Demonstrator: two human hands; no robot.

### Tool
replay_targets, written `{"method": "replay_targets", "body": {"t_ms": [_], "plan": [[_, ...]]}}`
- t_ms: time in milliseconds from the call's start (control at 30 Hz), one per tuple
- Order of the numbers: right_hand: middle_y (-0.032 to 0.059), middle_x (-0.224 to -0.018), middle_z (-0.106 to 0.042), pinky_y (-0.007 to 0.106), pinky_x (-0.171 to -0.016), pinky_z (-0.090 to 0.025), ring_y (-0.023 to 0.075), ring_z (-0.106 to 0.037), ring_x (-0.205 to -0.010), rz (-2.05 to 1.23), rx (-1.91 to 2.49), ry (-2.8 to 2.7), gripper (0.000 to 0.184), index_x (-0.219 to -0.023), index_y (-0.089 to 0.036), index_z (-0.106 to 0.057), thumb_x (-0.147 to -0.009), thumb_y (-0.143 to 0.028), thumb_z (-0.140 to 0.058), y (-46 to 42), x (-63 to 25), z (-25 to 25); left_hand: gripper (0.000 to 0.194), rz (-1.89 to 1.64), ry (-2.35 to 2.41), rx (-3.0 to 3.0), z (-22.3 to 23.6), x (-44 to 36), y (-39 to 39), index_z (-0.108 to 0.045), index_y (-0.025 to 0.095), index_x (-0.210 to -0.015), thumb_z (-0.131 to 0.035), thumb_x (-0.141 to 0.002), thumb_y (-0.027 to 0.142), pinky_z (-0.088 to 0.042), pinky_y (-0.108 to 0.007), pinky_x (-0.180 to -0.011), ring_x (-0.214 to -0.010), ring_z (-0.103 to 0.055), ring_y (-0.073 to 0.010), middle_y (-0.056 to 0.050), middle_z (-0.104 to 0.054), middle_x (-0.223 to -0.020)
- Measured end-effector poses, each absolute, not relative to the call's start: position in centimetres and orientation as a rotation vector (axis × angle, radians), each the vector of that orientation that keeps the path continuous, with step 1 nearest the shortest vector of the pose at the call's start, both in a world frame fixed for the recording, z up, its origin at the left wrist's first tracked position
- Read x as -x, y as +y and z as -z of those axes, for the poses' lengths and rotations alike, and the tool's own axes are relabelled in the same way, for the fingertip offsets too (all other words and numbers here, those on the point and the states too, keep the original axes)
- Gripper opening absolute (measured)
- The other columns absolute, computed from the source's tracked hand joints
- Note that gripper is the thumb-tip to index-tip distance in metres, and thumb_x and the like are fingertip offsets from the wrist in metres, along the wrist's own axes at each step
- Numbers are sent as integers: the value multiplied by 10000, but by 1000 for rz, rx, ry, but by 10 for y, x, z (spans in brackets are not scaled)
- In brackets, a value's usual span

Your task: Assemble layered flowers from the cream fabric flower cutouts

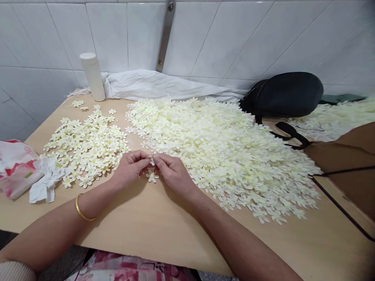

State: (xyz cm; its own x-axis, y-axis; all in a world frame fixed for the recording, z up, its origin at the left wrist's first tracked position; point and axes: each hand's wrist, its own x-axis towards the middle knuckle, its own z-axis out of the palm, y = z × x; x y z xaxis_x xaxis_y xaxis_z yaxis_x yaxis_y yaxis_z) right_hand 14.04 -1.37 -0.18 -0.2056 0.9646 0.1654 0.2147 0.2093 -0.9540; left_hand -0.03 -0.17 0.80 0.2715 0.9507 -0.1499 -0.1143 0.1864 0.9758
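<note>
At the middle of the table, my left hand (131, 167) and my right hand (173, 171) meet with fingertips pinched on a small white artificial flower (152, 159). The fingers partly cover it. Just below the fingertips a single cream flower (152, 175) with a yellow centre lies on the tabletop. Left of my hands spreads a smaller pile of yellow-centred flowers (90, 142). A much larger heap of pale flower pieces (211, 140) lies behind and to the right of my hands, close to the right one.
A white bottle (93, 78) stands at the back left beside a white cloth bag (146, 84) along the tiled wall. A plastic bag (17, 168) and crumpled paper (47, 179) lie at the left edge. On the right are a black bag (288, 95) and a brown bag (348, 164) with dark straps.
</note>
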Motion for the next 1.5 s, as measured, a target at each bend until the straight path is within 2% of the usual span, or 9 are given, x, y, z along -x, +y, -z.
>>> {"method": "replay_targets", "body": {"t_ms": [200,467,567,867,1033,1167,1267,1400,1500], "plan": [[-33,-572,-487,232,-513,-378,95,-443,-523,-1257,1190,-1287,223,-660,-175,-535,-729,-379,-595,-9,-144,3,96,-898,973,-924,-4,3,2,-573,128,-605,-646,-644,176,-333,-190,-456,-478,-488,-70,-17,-581,-558],[-19,-672,-526,235,-581,-395,104,-483,-617,-1102,1163,-1372,176,-748,-180,-546,-785,-351,-535,-9,-143,2,132,-923,1012,-1101,-2,3,1,-558,136,-588,-618,-679,211,-313,-203,-470,-441,-414,-56,22,-491,-474],[-17,-641,-517,245,-571,-372,110,-462,-607,-1056,1192,-1451,148,-689,-175,-543,-779,-291,-528,-9,-142,4,132,-877,1006,-1183,-4,3,0,-577,135,-613,-623,-674,242,-321,-214,-474,-445,-416,-65,16,-506,-485],[34,-723,-589,333,-742,-386,183,-517,-761,-149,1353,-1517,141,-654,-197,-554,-782,-227,-500,14,-196,-23,155,-926,1245,-1423,-3,9,4,-617,163,-755,-608,-702,308,-341,-223,-501,-507,-442,-89,9,-536,-573],[62,-771,-608,398,-794,-389,231,-519,-835,-34,1623,-1132,162,-635,-197,-570,-761,-281,-513,37,-255,-22,178,-913,1225,-1512,0,11,5,-609,173,-733,-589,-726,349,-339,-232,-498,-508,-455,-102,11,-513,-553],[117,-979,-604,473,-823,-359,303,-465,-996,86,1850,-1058,177,-865,-188,-637,-751,-269,-527,40,-270,-14,170,-951,1263,-1516,1,11,7,-613,178,-718,-587,-718,346,-349,-235,-496,-495,-457,-103,13,-519,-558],[113,-985,-593,435,-820,-364,277,-466,-997,222,1749,-1234,204,-928,-191,-621,-801,-246,-470,31,-252,-9,147,-990,1320,-1560,1,9,6,-614,174,-682,-583,-713,314,-362,-231,-520,-515,-471,-105,14,-523,-542],[51,-811,-602,389,-802,-362,225,-490,-892,70,1440,-1644,171,-744,-213,-611,-828,-245,-466,14,-210,-2,121,-1032,1294,-1572,3,7,8,-595,164,-656,-567,-703,272,-369,-227,-519,-510,-465,-98,16,-542,-556],[42,-784,-608,382,-792,-345,213,-481,-865,-146,1246,-1964,156,-724,-207,-630,-819,-248,-513,2,-184,5,124,-1057,1269,-1545,4,8,10,-587,161,-661,-561,-708,272,-373,-225,-522,-512,-456,-94,23,-529,-553]]}}
